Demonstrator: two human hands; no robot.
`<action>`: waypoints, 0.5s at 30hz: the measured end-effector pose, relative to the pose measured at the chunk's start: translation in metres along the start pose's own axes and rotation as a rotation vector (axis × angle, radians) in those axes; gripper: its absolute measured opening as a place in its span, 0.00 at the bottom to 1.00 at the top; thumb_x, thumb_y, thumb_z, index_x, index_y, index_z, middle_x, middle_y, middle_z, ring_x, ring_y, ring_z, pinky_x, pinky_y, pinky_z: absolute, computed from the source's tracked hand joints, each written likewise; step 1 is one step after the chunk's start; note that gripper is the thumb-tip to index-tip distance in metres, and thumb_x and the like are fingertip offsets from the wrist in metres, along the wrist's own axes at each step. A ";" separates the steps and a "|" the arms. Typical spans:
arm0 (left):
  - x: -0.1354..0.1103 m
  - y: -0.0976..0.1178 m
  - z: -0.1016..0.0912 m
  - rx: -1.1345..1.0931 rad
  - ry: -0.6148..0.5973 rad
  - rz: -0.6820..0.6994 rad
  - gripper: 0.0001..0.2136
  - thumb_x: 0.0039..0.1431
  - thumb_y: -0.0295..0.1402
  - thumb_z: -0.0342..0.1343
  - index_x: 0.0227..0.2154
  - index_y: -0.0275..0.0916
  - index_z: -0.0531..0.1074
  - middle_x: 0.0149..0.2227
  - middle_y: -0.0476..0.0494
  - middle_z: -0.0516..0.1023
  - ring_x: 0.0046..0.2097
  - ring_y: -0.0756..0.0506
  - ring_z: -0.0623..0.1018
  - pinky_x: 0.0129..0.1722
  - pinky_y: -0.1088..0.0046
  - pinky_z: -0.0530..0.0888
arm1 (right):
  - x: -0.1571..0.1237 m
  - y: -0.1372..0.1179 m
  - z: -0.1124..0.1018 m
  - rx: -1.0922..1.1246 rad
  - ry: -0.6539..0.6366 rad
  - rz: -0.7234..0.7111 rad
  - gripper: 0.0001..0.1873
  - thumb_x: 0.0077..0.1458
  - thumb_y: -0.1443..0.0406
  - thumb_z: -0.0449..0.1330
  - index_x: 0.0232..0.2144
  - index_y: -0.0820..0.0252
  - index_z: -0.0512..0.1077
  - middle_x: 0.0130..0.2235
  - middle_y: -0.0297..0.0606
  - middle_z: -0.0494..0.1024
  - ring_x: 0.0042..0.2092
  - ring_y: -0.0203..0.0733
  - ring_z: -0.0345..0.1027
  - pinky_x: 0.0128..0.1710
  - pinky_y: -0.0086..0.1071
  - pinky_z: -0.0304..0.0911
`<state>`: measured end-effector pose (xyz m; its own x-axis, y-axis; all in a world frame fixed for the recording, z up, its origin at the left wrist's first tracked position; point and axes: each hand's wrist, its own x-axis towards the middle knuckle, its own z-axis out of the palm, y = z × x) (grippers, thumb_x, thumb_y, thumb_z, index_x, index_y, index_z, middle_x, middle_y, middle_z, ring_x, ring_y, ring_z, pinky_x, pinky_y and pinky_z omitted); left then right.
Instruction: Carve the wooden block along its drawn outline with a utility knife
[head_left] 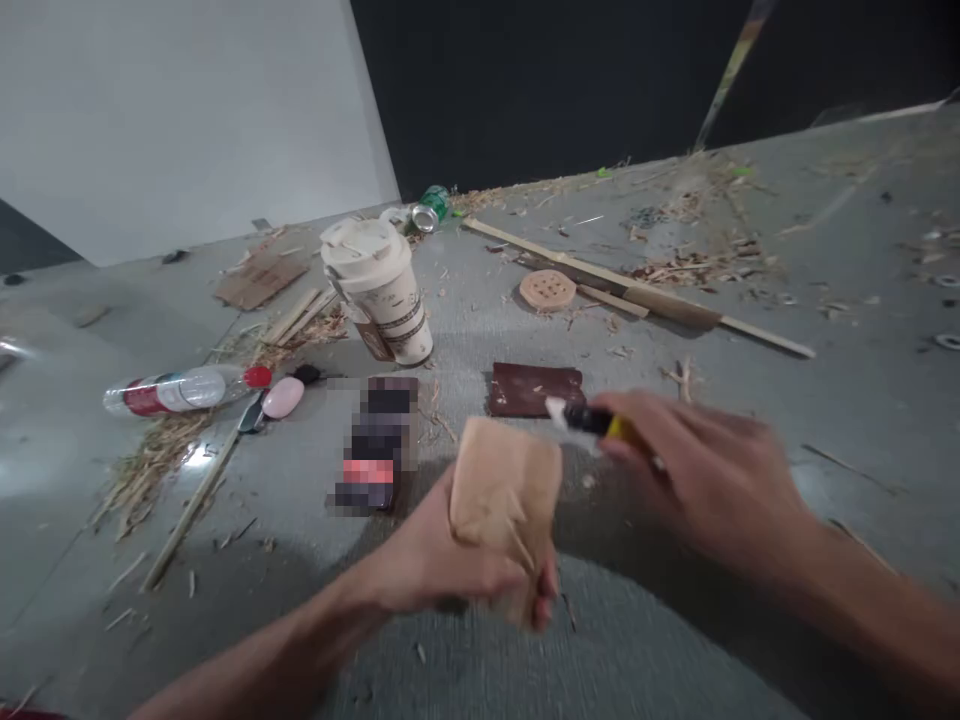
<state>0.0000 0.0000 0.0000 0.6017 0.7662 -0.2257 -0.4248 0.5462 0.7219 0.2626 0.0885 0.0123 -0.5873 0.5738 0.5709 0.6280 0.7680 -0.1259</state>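
- My left hand [457, 565] wraps around the lower part of a pale tan, rounded-edged wooden block [506, 475], held up over the near middle of the grey floor [637, 650].
- I judge the block light, stiff and dry, hardly slippery; the raised slivers on its face look fragile. Its lower sides seem the best hold, clear of the upper face.
- My right hand [690, 455] closes around a yellow-and-black handled tool with a pale tip [585, 416], just right of the block; blur hides the tip's exact shape.
- Left, a clear plastic bottle with a red cap [187, 389] lies on its side; I see no liquid.
- Farther, a white lidded paper cup [386, 300] stands, contents hidden.
- Farthest, a green metal can [430, 209] lies tipped; I cannot see inside.
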 end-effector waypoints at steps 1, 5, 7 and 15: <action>-0.001 -0.001 0.002 -0.003 -0.025 -0.035 0.12 0.55 0.32 0.75 0.37 0.32 0.80 0.34 0.42 0.82 0.33 0.48 0.83 0.35 0.73 0.83 | 0.000 0.006 -0.001 -0.036 0.026 0.102 0.11 0.78 0.58 0.54 0.51 0.53 0.74 0.33 0.36 0.82 0.29 0.43 0.74 0.28 0.37 0.58; 0.001 -0.001 0.004 0.009 0.018 -0.001 0.15 0.55 0.34 0.76 0.38 0.32 0.78 0.35 0.42 0.82 0.33 0.49 0.83 0.35 0.73 0.82 | 0.000 0.017 -0.002 -0.031 0.049 0.183 0.14 0.79 0.57 0.49 0.52 0.53 0.72 0.28 0.34 0.78 0.23 0.42 0.68 0.25 0.38 0.57; 0.003 0.001 0.002 0.016 0.099 0.064 0.17 0.55 0.34 0.77 0.43 0.33 0.77 0.37 0.42 0.83 0.34 0.48 0.84 0.36 0.73 0.83 | -0.001 0.011 0.000 0.030 0.003 0.099 0.13 0.78 0.58 0.50 0.53 0.54 0.72 0.31 0.34 0.81 0.26 0.41 0.72 0.26 0.36 0.60; 0.004 -0.002 -0.003 -0.033 0.208 0.090 0.25 0.54 0.35 0.78 0.50 0.36 0.73 0.37 0.43 0.84 0.34 0.46 0.85 0.38 0.69 0.84 | -0.002 -0.011 0.010 0.231 -0.156 -0.249 0.13 0.80 0.56 0.51 0.49 0.57 0.70 0.35 0.34 0.81 0.31 0.38 0.74 0.32 0.34 0.63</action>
<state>0.0013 0.0034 -0.0045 0.4097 0.8635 -0.2941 -0.4944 0.4811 0.7239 0.2516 0.0816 0.0045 -0.7893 0.3843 0.4789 0.3347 0.9232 -0.1890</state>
